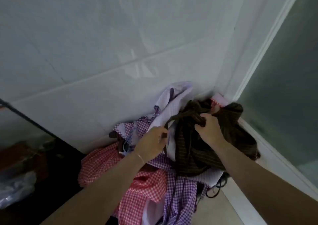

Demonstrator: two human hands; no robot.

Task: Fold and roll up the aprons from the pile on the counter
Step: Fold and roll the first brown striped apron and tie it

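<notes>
My right hand (209,130) clenched on bunched brown striped apron (206,152) atop pile (146,181) in counter corner. My left hand (153,143) pinches its strap (169,121), just left. Strap runs up-right toward right hand; lift clear next.

Beige counter (216,211) w/ apron pile (148,178) in corner.

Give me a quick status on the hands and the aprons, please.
Left hand pinching a brown strap. Right hand gripping the brown apron atop the pile. Nothing folded yet; straps tangled.
</notes>
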